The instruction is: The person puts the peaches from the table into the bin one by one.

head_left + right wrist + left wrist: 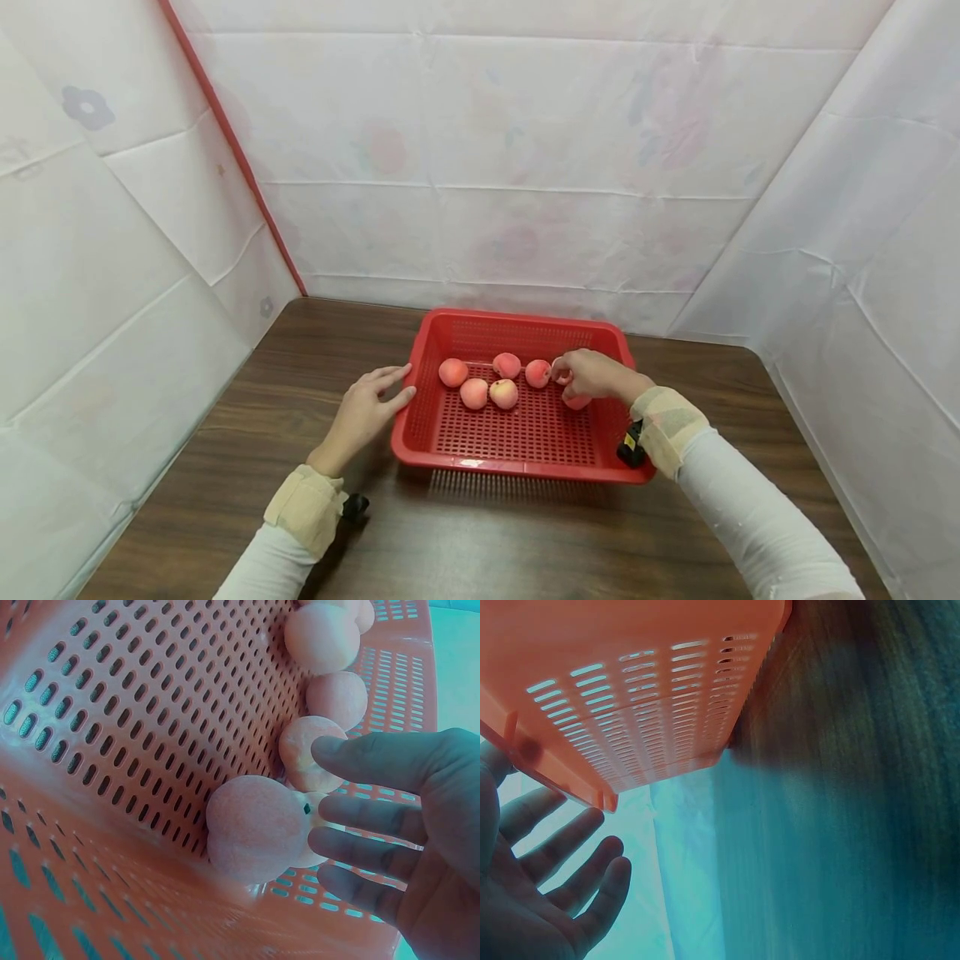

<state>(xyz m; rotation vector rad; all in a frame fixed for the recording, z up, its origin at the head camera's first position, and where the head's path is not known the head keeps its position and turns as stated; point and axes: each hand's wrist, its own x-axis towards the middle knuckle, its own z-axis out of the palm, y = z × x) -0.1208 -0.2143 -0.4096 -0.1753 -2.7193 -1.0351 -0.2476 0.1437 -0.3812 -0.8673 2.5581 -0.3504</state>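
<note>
Several pinkish-red peaches lie inside a red plastic basket [517, 467] on the table. On the left side are a peach [453, 372] and a paler yellow-pink peach [503, 393]. My right hand [596, 372] reaches over the basket's right part, its fingers extended beside the peaches there. In the right wrist view a large peach [255, 829] sits in front of the fingertips, partly covering another peach; the thumb overlaps a further peach [304, 754]. Whether they touch, I cannot tell. My left hand [367, 412] is at the basket's left rim, fingers spread, with the left wrist view showing the fingertips [592, 817] beside it.
The basket stands on a dark wood-grain table [465, 542], near its back edge. White patterned sheeting [480, 150] hangs behind and on both sides. A red strip [232, 142] runs down the back left corner.
</note>
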